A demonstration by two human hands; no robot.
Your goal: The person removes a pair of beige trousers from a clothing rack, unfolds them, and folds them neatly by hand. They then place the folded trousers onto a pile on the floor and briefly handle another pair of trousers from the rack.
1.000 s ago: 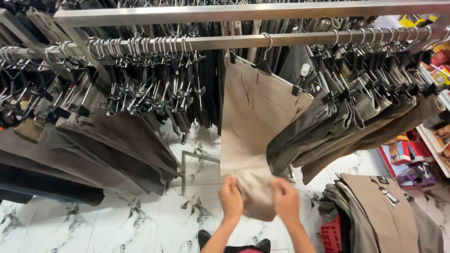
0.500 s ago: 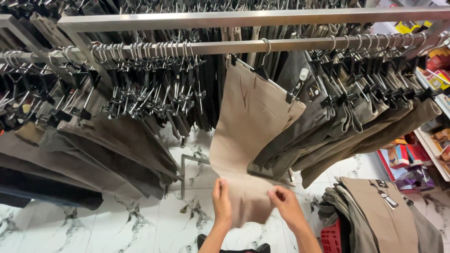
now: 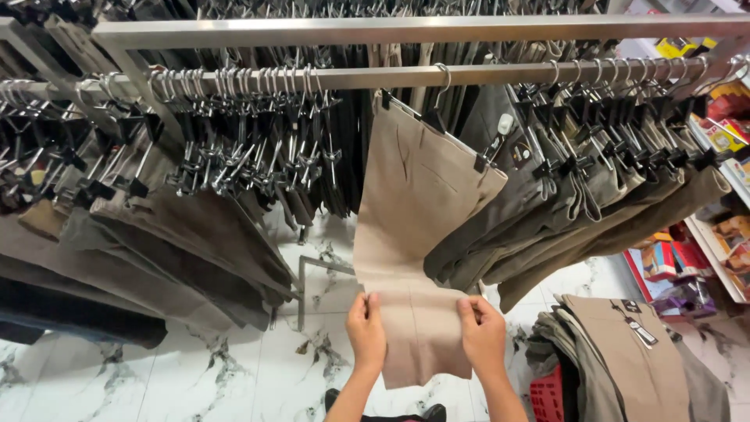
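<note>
We see beige trousers (image 3: 414,227) already clipped on a hanger (image 3: 437,109) on the rail (image 3: 469,75), while our left hand (image 3: 366,332) and right hand (image 3: 483,336) pinch the legs, which hang smooth, hem free.

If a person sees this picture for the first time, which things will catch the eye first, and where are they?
In the middle, beige trousers hang from the metal rail, and the left hand and right hand pinch their lower part on each side. Crowded rows of darker trousers on clip hangers fill the rail on both sides. At the lower right, a pile of folded trousers rests over a red basket.
</note>
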